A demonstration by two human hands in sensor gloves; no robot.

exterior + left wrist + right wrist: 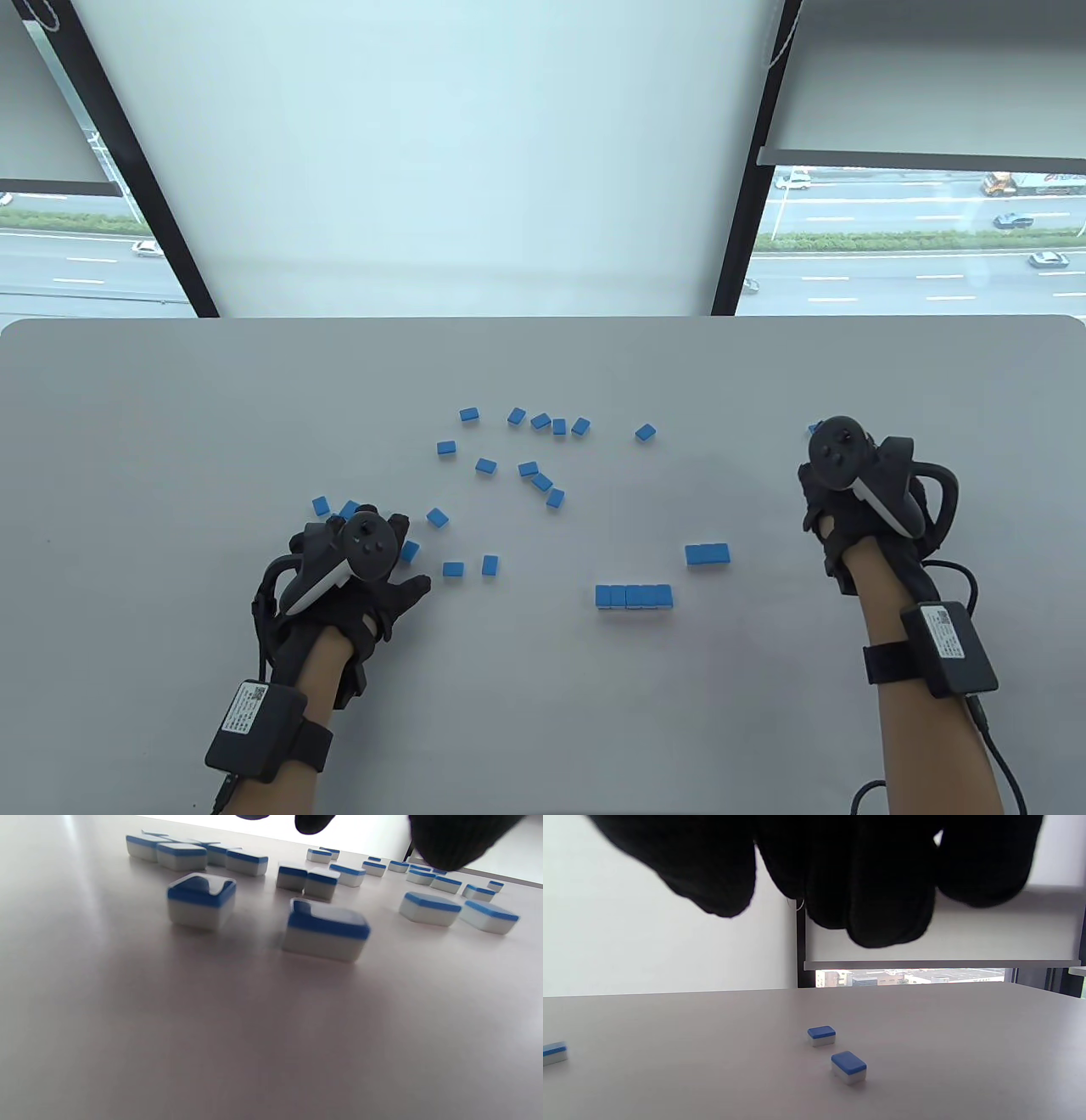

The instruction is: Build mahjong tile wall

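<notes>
A: Table view. Landmark is the five-tile row [634, 596], long axis left-right across the worktop [170, 407]. A three-tile row [708, 554] sits just up-right of it, same axis, not joined.
B: Hands?
A: Left hand [356, 586] is left of the row, amid the loose tiles [509, 458], which lie up-left of the row. Its fingers are hidden under the tracker, so I can't tell if it grips anything. Right hand [857, 509] is up-right of the row, well apart from the scatter.
B: So left is nearer the supply.
A: Yes, my read: the left hand feeds the row's left end.
B: Left wrist view?
A: Two tiles close in front, the nearest tile [326, 929] blurred. Fingertips [454, 840] hang above and touch none that I can see.
B: Right wrist view?
A: Fingers [878, 891] hang loose and hold nothing. Two stray tiles [848, 1067] lie ahead on the worktop, beyond the fingers. I can't place them relative to the row from here.
</notes>
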